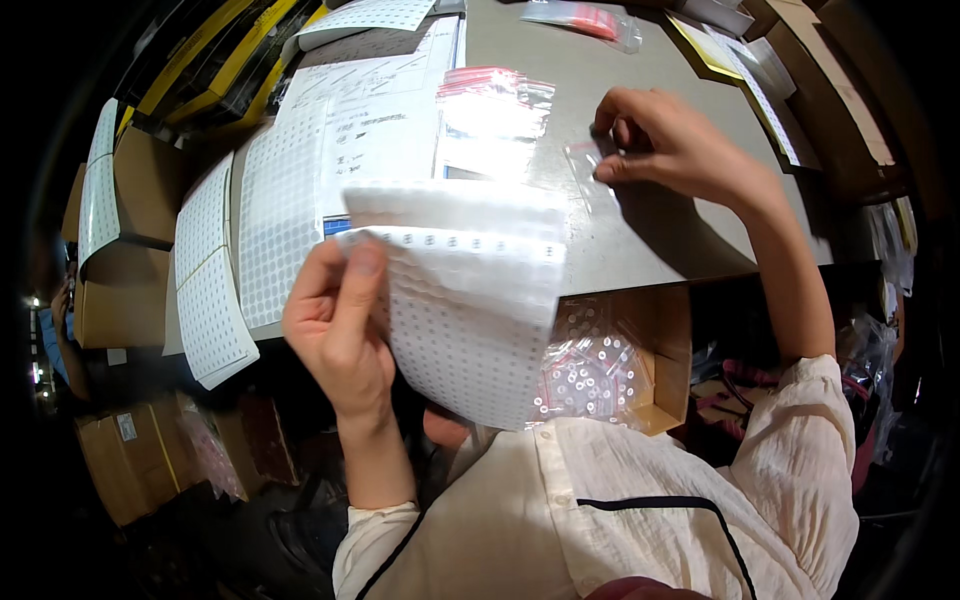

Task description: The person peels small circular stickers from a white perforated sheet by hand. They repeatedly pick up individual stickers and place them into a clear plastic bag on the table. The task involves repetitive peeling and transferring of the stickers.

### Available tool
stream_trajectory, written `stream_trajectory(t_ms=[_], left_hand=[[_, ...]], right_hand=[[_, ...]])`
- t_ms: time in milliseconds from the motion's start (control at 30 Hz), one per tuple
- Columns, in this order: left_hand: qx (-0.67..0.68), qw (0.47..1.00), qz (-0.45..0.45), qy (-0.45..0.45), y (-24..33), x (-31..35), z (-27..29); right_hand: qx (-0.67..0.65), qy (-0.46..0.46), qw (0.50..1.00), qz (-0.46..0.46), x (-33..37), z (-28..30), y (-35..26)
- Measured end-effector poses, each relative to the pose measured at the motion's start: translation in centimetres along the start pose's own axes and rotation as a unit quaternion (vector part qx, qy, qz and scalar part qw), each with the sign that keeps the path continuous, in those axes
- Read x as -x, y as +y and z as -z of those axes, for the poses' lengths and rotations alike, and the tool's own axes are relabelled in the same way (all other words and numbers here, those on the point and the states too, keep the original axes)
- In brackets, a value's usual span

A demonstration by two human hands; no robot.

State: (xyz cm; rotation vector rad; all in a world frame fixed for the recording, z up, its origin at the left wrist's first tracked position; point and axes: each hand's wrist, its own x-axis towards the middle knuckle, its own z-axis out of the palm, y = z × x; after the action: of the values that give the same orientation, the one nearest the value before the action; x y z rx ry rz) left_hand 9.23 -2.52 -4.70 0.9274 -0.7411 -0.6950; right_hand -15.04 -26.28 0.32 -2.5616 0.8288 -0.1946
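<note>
Currently your left hand (335, 325) pinches the sticker sheet (470, 320), thumb on its upper left corner, holding it up at 6 o'clock over the box of small bags (610, 365). Your right hand (665, 145) pinches a small clear zip bag (585, 165) flat on the worktop (650, 240) at 1 o'clock. Looks like the labelling step: next move likely needs one dot peeled off and pressed square onto that bag.
</note>
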Motion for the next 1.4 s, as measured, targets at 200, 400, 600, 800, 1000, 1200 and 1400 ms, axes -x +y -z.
stream_trajectory(t_ms=[200,400,600,800,1000,1200,1400], left_hand=[[-0.016,0.999,-0.039,0.014,0.6,0.1,1.9],[-0.132,0.987,-0.090,0.016,0.4,1.0,-0.5],[-0.238,0.958,-0.158,-0.006,-0.3,1.8,-1.8],[-0.312,0.913,-0.255,-0.061,-0.3,2.1,-0.8],[-0.300,0.908,-0.277,-0.094,-0.3,2.0,-0.3],[-0.309,0.910,-0.219,-0.170,0.9,1.0,-1.2],[-0.331,0.926,-0.111,-0.140,0.9,0.4,-1.6]], right_hand=[[-0.091,-0.179,0.976,0.088,5.1,-0.1,-4.2],[-0.240,-0.011,0.961,0.138,5.4,-0.7,-5.6],[-0.136,0.130,0.962,0.198,4.4,-1.5,-7.6],[-0.143,0.084,0.968,0.189,4.0,-1.5,-7.0],[-0.176,0.116,0.945,0.251,3.1,-2.0,-6.1],[-0.257,0.020,0.949,0.182,3.4,-1.7,-6.5],[-0.220,0.084,0.955,0.183,3.3,-2.6,-6.7]])
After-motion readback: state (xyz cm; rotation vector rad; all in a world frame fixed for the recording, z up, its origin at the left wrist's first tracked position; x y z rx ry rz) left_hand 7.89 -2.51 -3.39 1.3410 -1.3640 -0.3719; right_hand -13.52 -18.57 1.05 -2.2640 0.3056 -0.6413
